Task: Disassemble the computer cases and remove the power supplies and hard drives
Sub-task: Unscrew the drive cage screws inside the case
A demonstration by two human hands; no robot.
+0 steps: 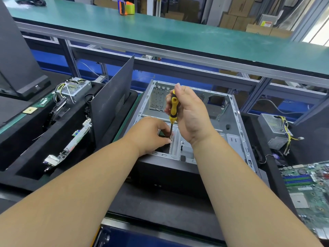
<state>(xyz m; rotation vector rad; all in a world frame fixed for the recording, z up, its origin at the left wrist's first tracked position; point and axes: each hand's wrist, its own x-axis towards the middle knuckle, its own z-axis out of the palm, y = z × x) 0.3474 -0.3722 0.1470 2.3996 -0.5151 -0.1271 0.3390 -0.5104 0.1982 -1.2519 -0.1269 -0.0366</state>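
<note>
Both forearms reach forward from the near edge of the bench (160, 204) over an opened case (204, 122) lying on its side. The left hand (151, 136) rests low inside the case's near end, its fingers curled down around the screwdriver tip; what they pinch there is hidden. Just right of it and higher, the right hand (190, 113) grips the yellow-and-black handle of a screwdriver (173, 111), held upright with the shaft running down to the metal drive bracket (175, 145) beside the left fingertips.

To the right of the right forearm lies a green motherboard (309, 189). Farther right of that hand, a grey power supply (274, 129) with yellow wires sits outside the case. Left of the left hand, a dark side panel (112, 102) stands on edge against the case. Beyond it, farther left, a black tray (35, 157) holds a board on its edge (71, 145), and a second power supply (76, 90) lies at its far end. Beyond both hands, past the case, a green shelf (160, 32) carries a tape dispenser (126, 8).
</note>
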